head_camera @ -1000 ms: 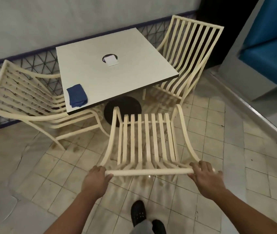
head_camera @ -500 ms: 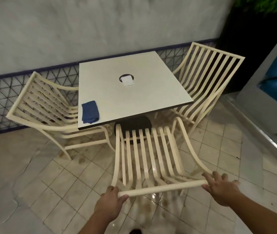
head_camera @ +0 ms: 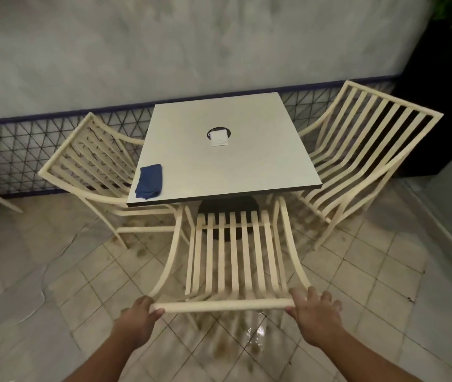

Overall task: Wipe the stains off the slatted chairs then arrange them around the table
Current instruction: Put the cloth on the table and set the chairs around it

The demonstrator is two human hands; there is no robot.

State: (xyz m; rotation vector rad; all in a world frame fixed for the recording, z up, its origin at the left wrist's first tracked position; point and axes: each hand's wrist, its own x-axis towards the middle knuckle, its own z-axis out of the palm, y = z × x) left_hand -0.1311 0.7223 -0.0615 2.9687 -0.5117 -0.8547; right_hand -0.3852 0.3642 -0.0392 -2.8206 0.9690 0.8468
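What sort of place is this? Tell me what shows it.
Likely a café or restaurant patio: a small square table with matching slatted chairs on three sides, a tiled floor, and a mesh fence.

slatted chairs (head_camera: 236,260): cream, smooth painted slats
table (head_camera: 247,166): matt pale top
cloth (head_camera: 149,181): blue fabric
floor (head_camera: 357,271): glossy wet tiles, stained

Head-worn view — forward, steeply downward
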